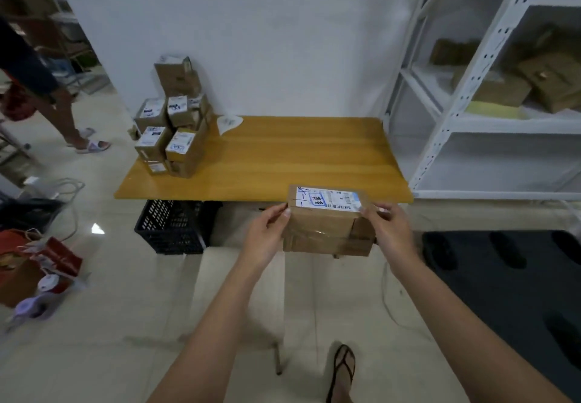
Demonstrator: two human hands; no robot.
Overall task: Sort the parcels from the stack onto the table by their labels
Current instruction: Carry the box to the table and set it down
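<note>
A brown cardboard parcel bound with clear tape [327, 229] is held up between both hands at the near edge of the long orange-brown wooden table [283, 157], at about 5 o'clock on the tabletop. Whether it touches that edge cannot be told. A white printed shipping label with a barcode and blue handwriting [328, 199] lies on the parcel's upper face, turned towards the camera.

The left hand [267, 233] grips the parcel's left end, thumb pressed at the top corner and fingers curled round the side. The right hand [388, 229] grips the right end, its thumb at the label's corner.

At 10 o'clock on the table stands the stack of small brown labelled cardboard boxes [173, 126], several layers high (the top one tilted). Just beside it, at 11 o'clock, lies a white sheet of paper [229, 123]. A black slotted plastic crate [173, 226] sits on the floor under the table's left end, at 7 o'clock. White metal shelving holding brown boxes [471, 104] stands at 3 o'clock, close beside the table.
</note>
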